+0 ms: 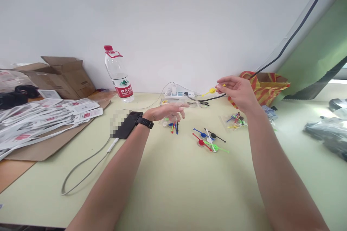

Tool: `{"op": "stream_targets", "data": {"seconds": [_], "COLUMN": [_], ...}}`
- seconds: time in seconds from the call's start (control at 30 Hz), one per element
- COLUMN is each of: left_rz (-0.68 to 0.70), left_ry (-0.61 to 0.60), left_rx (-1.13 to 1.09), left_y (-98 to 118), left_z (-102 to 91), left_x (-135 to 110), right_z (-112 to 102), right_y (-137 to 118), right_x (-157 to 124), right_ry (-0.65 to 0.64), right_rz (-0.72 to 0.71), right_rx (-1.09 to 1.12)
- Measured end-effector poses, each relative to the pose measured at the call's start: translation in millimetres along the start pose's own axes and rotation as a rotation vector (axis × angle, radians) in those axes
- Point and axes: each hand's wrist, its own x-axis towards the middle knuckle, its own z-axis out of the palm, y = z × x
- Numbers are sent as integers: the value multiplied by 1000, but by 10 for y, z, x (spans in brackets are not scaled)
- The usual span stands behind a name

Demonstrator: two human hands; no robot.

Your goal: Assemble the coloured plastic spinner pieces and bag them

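Note:
Raised above the table, my right hand (235, 91) pinches a yellow plastic spinner arrow (212, 90) with a round hub. My left hand (169, 110), with a black watch on the wrist, is held with fingers stretched out and holds nothing visible. Below and partly behind it lie colored spinner arrows (175, 128) and clear plastic, partly hidden by the fingers. Between the hands, a loose pile of spinner arrows (208, 140) in blue, black, white, red and green lies on the table. Near my right forearm sits a clear bag of more arrows (235, 120).
A large water bottle (119, 75) stands at the back left. Beside my left wrist lies a phone (131, 124) with a cable. White tags (48, 117) and a cardboard box (59, 75) fill the left. Glasses (199, 104), a power strip (179, 93) and a red-yellow bag (271, 86) are at the back.

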Motion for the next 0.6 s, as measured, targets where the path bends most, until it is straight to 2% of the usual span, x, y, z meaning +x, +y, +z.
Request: {"op": "stream_targets", "data": {"seconds": [0.17,0.37,0.47,0.6], "left_rz": [22,27,37,3], "left_ry": [-23,-43,-57,-69], "left_rx": [-81,-121,-140,-169], "left_y": [31,-15,-33,3], "left_z": [45,48,56,94], "left_x": [-2,50,68,53], "right_z": [113,276,288,276], "right_y": [-270,-270,-237,-193], "right_x": [-76,-81,-74,-67], "right_ry": [-154,-367,-407,-399], "right_rz": [-1,30,36,45], "right_rx": [20,-5,-6,-19]}}
